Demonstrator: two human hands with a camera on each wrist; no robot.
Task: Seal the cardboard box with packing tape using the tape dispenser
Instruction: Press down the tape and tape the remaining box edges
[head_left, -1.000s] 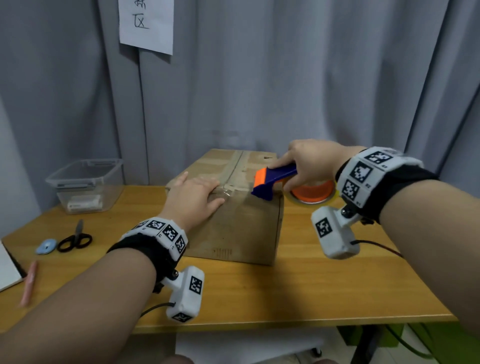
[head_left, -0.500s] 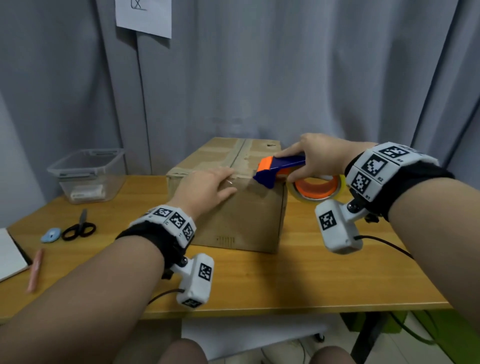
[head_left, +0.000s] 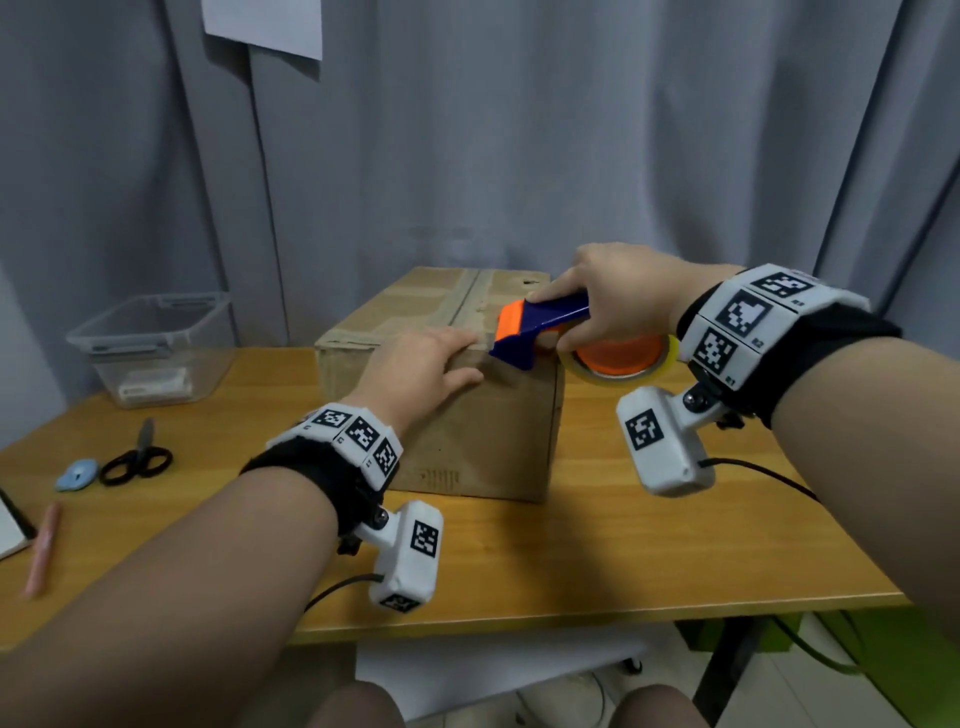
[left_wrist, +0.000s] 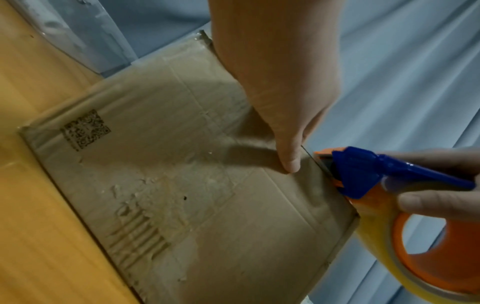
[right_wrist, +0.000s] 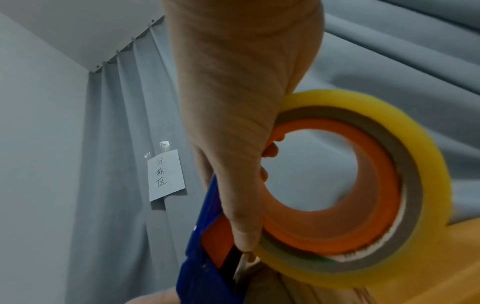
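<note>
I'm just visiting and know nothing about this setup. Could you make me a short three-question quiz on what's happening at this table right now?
1. True or false: the left hand lies with flat fingers on the cardboard box.
2. Which hand has its grip on the tape dispenser? A) left B) right C) both
3. Fill in: the black-handled tool lying near the table's left end is a pair of ____.

Key: 1 true; 2 B, the right hand; 3 scissors.
</note>
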